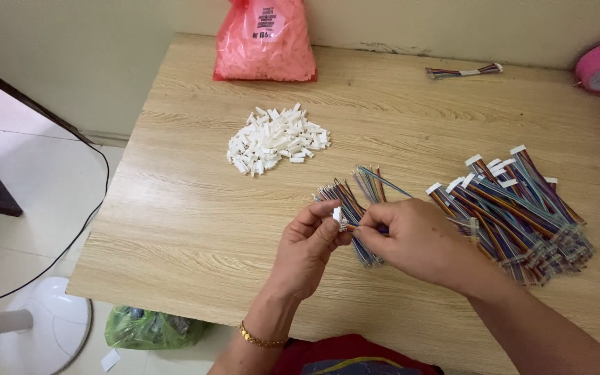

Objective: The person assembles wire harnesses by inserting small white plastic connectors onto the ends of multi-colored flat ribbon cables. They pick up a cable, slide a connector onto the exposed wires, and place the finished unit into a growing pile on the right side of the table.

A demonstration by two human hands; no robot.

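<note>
The left hand (307, 246) pinches a small white connector housing (337, 214) while the right hand (418, 243) pinches multicoloured wire ends (355, 227) at its mouth; seating them likely calls for careful alignment.

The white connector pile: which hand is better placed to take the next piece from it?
Left, probably. The left hand lies on the same side as the white connector pile, with bare table between them. The right hand pinches a wire end.

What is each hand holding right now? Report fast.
Left hand: pinching a small white connector.
Right hand: pinching coloured wires at that connector.
</note>
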